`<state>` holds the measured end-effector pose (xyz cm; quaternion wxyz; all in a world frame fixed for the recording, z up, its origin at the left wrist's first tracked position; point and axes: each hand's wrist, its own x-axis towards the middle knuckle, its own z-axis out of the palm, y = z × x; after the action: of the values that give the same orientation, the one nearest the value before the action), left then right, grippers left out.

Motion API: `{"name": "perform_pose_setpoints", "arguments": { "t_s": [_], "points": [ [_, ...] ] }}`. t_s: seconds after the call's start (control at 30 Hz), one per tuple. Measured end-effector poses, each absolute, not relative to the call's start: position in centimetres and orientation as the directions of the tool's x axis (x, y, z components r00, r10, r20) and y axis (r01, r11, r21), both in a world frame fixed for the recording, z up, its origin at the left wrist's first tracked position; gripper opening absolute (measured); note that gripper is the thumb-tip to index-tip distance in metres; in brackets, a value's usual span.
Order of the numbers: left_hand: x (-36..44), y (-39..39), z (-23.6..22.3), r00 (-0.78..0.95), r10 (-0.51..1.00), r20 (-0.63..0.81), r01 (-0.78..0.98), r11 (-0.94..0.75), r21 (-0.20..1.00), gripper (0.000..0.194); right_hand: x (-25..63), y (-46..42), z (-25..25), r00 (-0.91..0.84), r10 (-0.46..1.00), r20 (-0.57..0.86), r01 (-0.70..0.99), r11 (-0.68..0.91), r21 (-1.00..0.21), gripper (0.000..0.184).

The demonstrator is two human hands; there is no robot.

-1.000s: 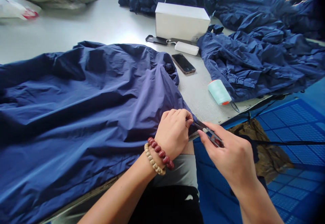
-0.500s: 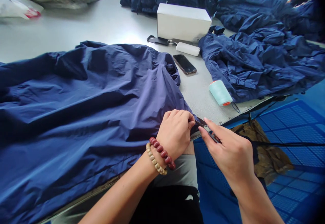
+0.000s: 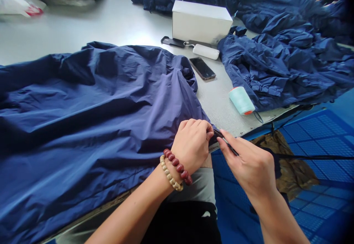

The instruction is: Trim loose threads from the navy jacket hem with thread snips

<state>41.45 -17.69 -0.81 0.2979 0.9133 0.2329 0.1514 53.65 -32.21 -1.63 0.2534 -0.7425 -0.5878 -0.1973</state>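
Note:
A navy blue garment (image 3: pixel 110 107) of thin fabric lies spread over the left and middle of the table. My left hand (image 3: pixel 192 140), with two beaded bracelets at the wrist, is closed on the garment's right-hand edge near the table's front. In my right hand (image 3: pixel 250 163), between thumb and fingers, is a pair of dark thread snips (image 3: pixel 228 142). Their tips point up and left, right beside my left fingertips; the blades look pressed together. What the tips touch is hidden by my left fingers.
A mint thread cone (image 3: pixel 242 100), a phone (image 3: pixel 203 68), a white power bank (image 3: pixel 206 51) and a white box (image 3: pixel 201 23) stand on the table (image 3: pixel 215 96). More navy garments (image 3: pixel 276 67) are heaped at right. Below the edge is a blue plastic crate (image 3: pixel 320 137).
The snips have closed between my right thumb and fingers; their arms stood apart before. My left hand keeps its hold on the garment. The view has shifted slightly.

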Motion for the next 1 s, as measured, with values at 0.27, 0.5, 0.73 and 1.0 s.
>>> {"name": "perform_pose_setpoints", "arguments": {
  "t_s": [0.27, 0.5, 0.73, 1.0],
  "points": [
    [41.5, -17.71, -1.03, 0.845, 0.515, 0.143, 0.332, -0.716, 0.614, 0.012, 53.7, -32.1, -1.58, 0.198, 0.762, 0.617, 0.98, -0.132, -0.151, 0.025],
    [41.55, -17.74, -1.17, 0.848, 0.507, 0.152, 0.324, -0.724, 0.609, 0.012, 53.53, -32.38, -1.3, 0.251, 0.777, 0.577, 0.966, -0.16, -0.205, 0.025],
    [41.47, -17.66, -1.27, 0.848, 0.506, 0.159, 0.318, -0.725, 0.611, 0.012, 53.3, -32.31, -1.06, 0.267, 0.782, 0.563, 0.961, -0.171, -0.218, 0.024],
    [41.55, -17.57, -1.13, 0.839, 0.521, 0.157, 0.304, -0.689, 0.658, 0.01, 53.28, -32.2, -0.75, 0.296, 0.709, 0.64, 0.955, -0.199, -0.221, 0.021]
  ]
}}
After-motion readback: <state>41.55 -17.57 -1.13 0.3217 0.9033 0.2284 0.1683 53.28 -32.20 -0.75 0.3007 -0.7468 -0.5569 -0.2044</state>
